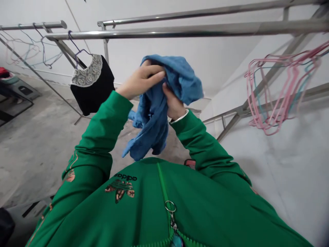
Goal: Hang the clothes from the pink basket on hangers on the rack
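A crumpled blue cloth garment (154, 113) hangs between my two hands in front of my chest; its exact kind is hidden by the folds. My left hand (142, 80) is closed on its upper part, the fingers bent over the fabric. On the other side my right hand (173, 103) grips the bunched cloth, thumb pointing up, its other fingers covered by the material. One part of the garment flops over to the right, and the loose end dangles below my hands.
Metal rails (164, 33) run across above my hands. A black top with a lace collar (94, 84) hangs at left on a purple hanger (77, 51). Several pink hangers (269, 92) cluster at right, and more hangers (47, 51) hang far left. A grey bin (23, 91) stands on the floor.
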A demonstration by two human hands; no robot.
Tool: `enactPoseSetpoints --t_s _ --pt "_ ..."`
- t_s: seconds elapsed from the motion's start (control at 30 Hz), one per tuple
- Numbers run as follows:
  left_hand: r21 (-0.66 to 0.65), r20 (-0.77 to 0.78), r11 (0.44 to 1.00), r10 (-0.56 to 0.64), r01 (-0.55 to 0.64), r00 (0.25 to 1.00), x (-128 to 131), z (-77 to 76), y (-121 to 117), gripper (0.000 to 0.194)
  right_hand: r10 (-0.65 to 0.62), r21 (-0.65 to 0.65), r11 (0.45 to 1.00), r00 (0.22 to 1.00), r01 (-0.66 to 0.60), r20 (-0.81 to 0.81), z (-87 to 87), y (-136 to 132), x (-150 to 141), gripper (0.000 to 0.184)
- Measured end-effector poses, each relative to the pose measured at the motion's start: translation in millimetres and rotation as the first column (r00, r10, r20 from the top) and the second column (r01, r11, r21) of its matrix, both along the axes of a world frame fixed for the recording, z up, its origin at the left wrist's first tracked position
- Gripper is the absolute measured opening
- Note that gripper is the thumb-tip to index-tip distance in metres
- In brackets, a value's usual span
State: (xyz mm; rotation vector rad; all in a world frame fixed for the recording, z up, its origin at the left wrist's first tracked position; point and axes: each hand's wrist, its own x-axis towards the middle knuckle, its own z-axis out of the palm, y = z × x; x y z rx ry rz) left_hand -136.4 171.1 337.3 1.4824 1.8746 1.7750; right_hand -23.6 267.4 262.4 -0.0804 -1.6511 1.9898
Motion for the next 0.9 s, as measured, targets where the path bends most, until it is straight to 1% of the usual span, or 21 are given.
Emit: enactPoseSetpoints --t_s 0.03,0.07,0.1,0.17,0.23,0.27,0.3,0.33,0.37,0.4,0.43,0.5,0.57,0.6,0.63,0.7,0.77,0.8,0.83,0.9 --pt "-0.018 0.050 0.999 -0.025 0.026 0.998 -15.9 -4.9 -13.2 0.019 -0.014 -0.067 0.998 1.000 0.012 -0.026 -1.2 5.8 1.0 0.062" --pt "-0.029 0.109 0.999 -0.042 0.045 0.993 -31.2 -13.8 -28.1 0.024 -0.034 -0.095 0.995 0.999 0.031 -0.038 -2.9 12.0 3.0 0.060" --pt "-0.067 0.132 0.994 -0.077 0.087 0.988 -43.9 -26.4 -43.2 0.033 -0.047 -0.129 0.991 0.998 0.040 -0.050 -4.6 18.1 5.6 0.059" --pt "-0.210 0.114 0.962 -0.151 0.173 0.982 -55.9 -60.8 -67.6 0.057 -0.052 -0.158 0.987 0.997 0.042 -0.058 -6.8 27.4 10.8 0.061" --pt "-0.308 0.177 0.920 -0.194 0.242 0.965 -47.5 -100.3 -78.3 0.076 -0.057 -0.164 0.985 0.996 0.046 -0.065 -7.3 31.7 14.8 0.065" --pt "-0.345 0.231 0.887 -0.238 0.308 0.943 -37.3 -119.1 -78.2 0.081 -0.059 -0.163 0.986 0.996 0.048 -0.065 -7.1 32.2 16.2 0.067" --pt "-0.343 0.272 0.864 -0.284 0.368 0.920 -25.1 -135.8 -75.3 0.083 -0.061 -0.159 0.986 0.996 0.050 -0.061 -6.8 32.1 17.5 0.069" --pt "-0.322 0.300 0.857 -0.310 0.402 0.902 -12.7 -149.5 -70.3 0.082 -0.062 -0.153 0.987 0.997 0.053 -0.054 -6.6 31.8 18.8 0.070" --pt "-0.304 0.329 0.855 -0.321 0.421 0.888 -2.1 -159.8 -64.5 0.078 -0.063 -0.145 0.988 0.997 0.056 -0.045 -6.5 31.7 20.2 0.072" --pt "-0.289 0.356 0.860 -0.313 0.422 0.881 5.3 -166.3 -58.7 0.071 -0.065 -0.135 0.989 0.997 0.060 -0.035 -6.6 31.9 22.0 0.073" --pt "-0.279 0.383 0.872 -0.283 0.402 0.880 8.4 -169.3 -54.1 0.064 -0.069 -0.126 0.990 0.997 0.066 -0.025 -6.9 32.7 24.2 0.074" --pt "-0.226 0.444 0.927 -0.174 0.298 0.879 1.0 -166.3 -50.2 0.050 -0.085 -0.114 0.990 0.996 0.084 -0.010 -8.4 35.9 29.8 0.076" --pt "-0.100 0.504 0.987 -0.060 0.127 0.861 -20.3 -154.6 -53.9 0.042 -0.108 -0.113 0.988 0.994 0.107 -0.002 -11.3 40.4 36.4 0.077" --pt "-0.022 0.523 0.999 -0.012 0.028 0.853 -33.0 -146.2 -57.3 0.040 -0.119 -0.113 0.986 0.993 0.119 0.000 -13.6 42.7 39.6 0.078" --pt "0.050 0.526 0.997 0.024 -0.059 0.850 -45.1 -136.6 -60.8 0.039 -0.129 -0.112 0.985 0.992 0.128 0.002 -16.6 44.9 42.3 0.078" --pt "0.150 0.485 0.975 0.073 -0.166 0.872 -62.9 -114.3 -64.9 0.039 -0.130 -0.103 0.986 0.991 0.131 0.010 -24.8 48.9 45.8 0.079" --pt "0.191 0.413 0.962 0.103 -0.197 0.905 -66.5 -90.2 -61.8 0.040 -0.110 -0.092 0.990 0.994 0.111 0.010 -34.6 51.4 46.4 0.080" --pt "0.193 0.381 0.963 0.101 -0.186 0.919 -62.1 -78.4 -57.1 0.038 -0.095 -0.090 0.991 0.995 0.096 0.009 -39.6 51.6 45.7 0.081" --pt "0.193 0.353 0.967 0.087 -0.164 0.932 -53.7 -67.5 -50.3 0.035 -0.082 -0.091 0.992 0.997 0.083 0.011 -44.3 50.7 44.6 0.081" --pt "0.199 0.303 0.976 0.030 -0.094 0.953 -27.9 -49.5 -32.0 0.026 -0.060 -0.098 0.993 0.998 0.063 0.034 -52.4 44.8 42.2 0.079"
